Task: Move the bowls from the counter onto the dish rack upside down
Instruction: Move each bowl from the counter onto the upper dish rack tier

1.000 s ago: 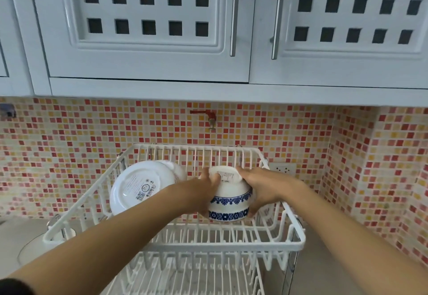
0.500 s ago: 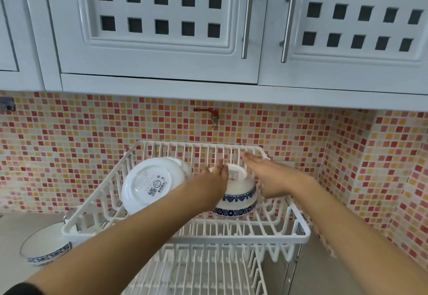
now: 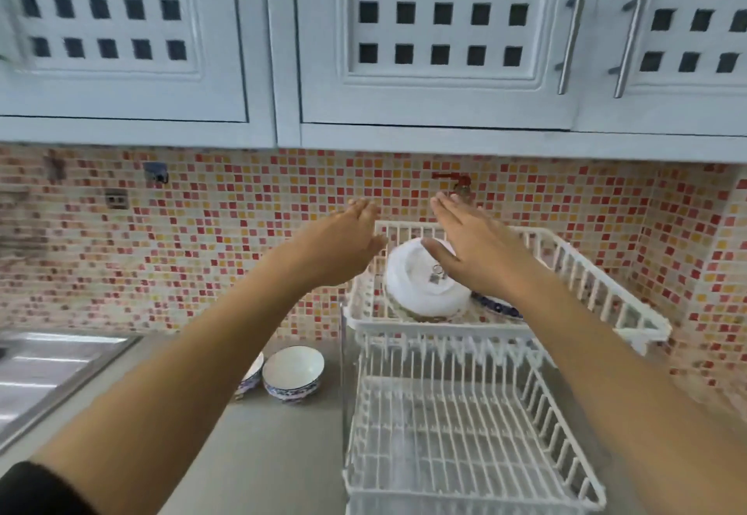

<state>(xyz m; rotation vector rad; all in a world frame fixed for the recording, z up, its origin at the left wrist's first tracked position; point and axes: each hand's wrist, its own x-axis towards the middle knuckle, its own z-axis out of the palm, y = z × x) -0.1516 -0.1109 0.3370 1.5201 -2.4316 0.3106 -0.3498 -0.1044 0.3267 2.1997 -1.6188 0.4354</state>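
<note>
Resting upside down on the top tier of the white dish rack (image 3: 574, 268), a large white bowl (image 3: 420, 288) leans beside the blue-patterned bowl (image 3: 495, 306) we gripped a second ago; two more bowls (image 3: 293, 373) wait upright on the grey counter (image 3: 275, 454) between rack and steel sink (image 3: 52, 373). We have let go: left hand (image 3: 343, 243) and right hand (image 3: 473, 247) now hover above the rack, spread flat and empty, our right hand screening much of the patterned bowl.
</note>
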